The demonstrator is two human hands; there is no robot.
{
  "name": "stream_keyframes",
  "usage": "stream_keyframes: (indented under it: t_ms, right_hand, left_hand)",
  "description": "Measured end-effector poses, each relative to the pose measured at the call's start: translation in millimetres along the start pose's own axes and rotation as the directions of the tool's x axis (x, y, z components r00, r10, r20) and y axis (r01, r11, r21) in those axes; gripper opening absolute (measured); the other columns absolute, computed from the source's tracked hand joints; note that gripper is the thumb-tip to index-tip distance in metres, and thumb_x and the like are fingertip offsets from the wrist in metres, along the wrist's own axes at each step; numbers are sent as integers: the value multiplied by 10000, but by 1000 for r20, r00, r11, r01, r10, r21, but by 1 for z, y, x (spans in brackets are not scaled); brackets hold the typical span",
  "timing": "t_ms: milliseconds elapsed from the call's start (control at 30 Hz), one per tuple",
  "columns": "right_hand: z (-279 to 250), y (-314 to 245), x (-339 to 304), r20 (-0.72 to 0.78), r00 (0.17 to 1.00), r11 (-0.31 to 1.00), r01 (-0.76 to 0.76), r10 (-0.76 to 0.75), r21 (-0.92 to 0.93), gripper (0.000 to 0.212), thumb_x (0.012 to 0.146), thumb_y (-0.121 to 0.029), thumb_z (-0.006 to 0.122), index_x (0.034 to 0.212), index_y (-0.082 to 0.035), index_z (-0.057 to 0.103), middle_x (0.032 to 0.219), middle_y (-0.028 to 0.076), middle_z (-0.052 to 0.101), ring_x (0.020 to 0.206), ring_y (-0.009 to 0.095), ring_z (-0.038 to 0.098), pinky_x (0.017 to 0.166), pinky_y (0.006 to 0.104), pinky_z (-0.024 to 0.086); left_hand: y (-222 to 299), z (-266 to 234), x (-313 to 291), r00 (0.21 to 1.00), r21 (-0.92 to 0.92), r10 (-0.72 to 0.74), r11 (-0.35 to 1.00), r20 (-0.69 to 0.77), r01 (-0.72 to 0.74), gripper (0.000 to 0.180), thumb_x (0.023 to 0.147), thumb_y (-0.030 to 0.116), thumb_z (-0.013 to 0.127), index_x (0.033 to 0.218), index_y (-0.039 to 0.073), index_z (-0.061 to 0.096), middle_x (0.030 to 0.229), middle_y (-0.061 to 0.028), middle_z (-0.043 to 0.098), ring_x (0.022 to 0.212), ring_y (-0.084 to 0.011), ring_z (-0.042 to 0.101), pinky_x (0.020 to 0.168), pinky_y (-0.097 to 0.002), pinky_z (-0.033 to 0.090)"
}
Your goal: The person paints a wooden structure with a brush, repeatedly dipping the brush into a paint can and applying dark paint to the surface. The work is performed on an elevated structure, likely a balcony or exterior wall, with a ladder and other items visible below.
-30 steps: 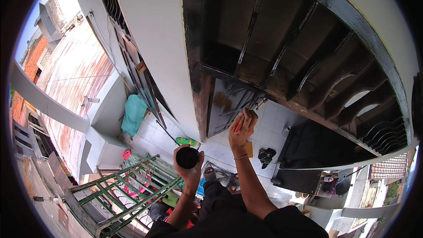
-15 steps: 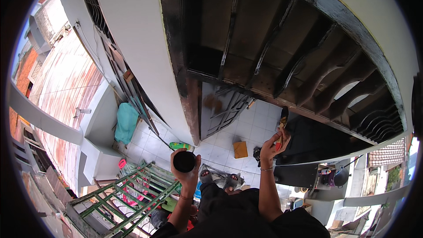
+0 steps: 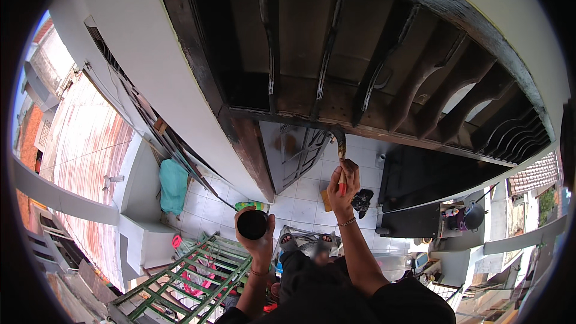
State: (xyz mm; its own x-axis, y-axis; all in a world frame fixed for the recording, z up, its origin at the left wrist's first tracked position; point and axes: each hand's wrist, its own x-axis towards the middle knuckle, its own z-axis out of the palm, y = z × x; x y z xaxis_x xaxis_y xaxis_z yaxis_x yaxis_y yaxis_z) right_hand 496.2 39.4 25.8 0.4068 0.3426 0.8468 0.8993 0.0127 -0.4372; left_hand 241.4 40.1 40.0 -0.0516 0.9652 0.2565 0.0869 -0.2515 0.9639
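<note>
My left hand (image 3: 261,246) is wrapped round a small cup (image 3: 252,224) whose inside looks black, as with dark paint. In my right hand (image 3: 344,189) is a paintbrush (image 3: 342,151) with a red-tipped handle, its bristles pointing up. The bristle end meets the lower edge of a dark wooden frame (image 3: 287,112) above a doorway; whether it touches is hard to tell. Curved wooden slats (image 3: 327,42) run up from that lower rail. Some parts look black and glossy, others brown, and the arched upper edge is worn grey.
A green metal rack (image 3: 198,276) stands at lower left, beside a turquoise covered bundle (image 3: 173,186). My sandalled feet (image 3: 306,241) show far below, above a white tiled floor (image 3: 309,195). A dark door (image 3: 288,156) stands ajar. A black bag (image 3: 362,201) lies on the tiles.
My right hand has moved left and up with the paintbrush, bringing the bristles to the frame's lower rail. The view has shifted; my left hand still holds the cup.
</note>
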Motion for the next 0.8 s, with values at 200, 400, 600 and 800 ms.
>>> stream_keyframes:
  t_ms: [200, 400, 600, 800]
  right_hand:
    - [-39, 40, -13, -287, 952, 968, -164, 105, -189, 250, 993, 45, 587, 1234, -19, 599, 1088, 188, 659, 936, 377, 674, 775, 458, 546]
    - [33, -21, 9, -51, 999, 994, 4, -10, -111, 402, 925, 22, 681, 1301, -88, 589, 1135, 156, 655, 938, 347, 683, 718, 433, 586]
    - [-3, -6, 6, 61, 995, 995, 70, -75, 74, 464, 899, 35, 710, 1325, -120, 612, 1153, 129, 682, 938, 311, 709, 743, 392, 611]
    - [-51, 37, 0, -291, 949, 979, -164, 121, -125, 162, 1040, 17, 556, 1179, 26, 637, 1083, 186, 675, 942, 345, 691, 805, 421, 565]
  left_hand:
    - [-14, -1, 0, 995, 0, 100, 995, -19, -100, 469, 774, -24, 882, 1191, -1, 669, 1151, -76, 687, 985, -163, 657, 880, -310, 541]
    - [7, 14, -2, 1000, -47, -19, 999, 25, 20, 469, 768, -28, 881, 1185, 10, 670, 1126, -61, 686, 975, -155, 655, 879, -318, 541]
    - [18, 18, -8, 998, -24, 53, 998, 19, -53, 476, 763, -23, 883, 1185, 11, 665, 1120, -58, 681, 975, -149, 649, 884, -314, 540]
    - [-2, 0, -7, 998, -5, 50, 999, 25, -50, 472, 773, -29, 878, 1186, 8, 654, 1110, -52, 669, 975, -142, 640, 880, -301, 537]
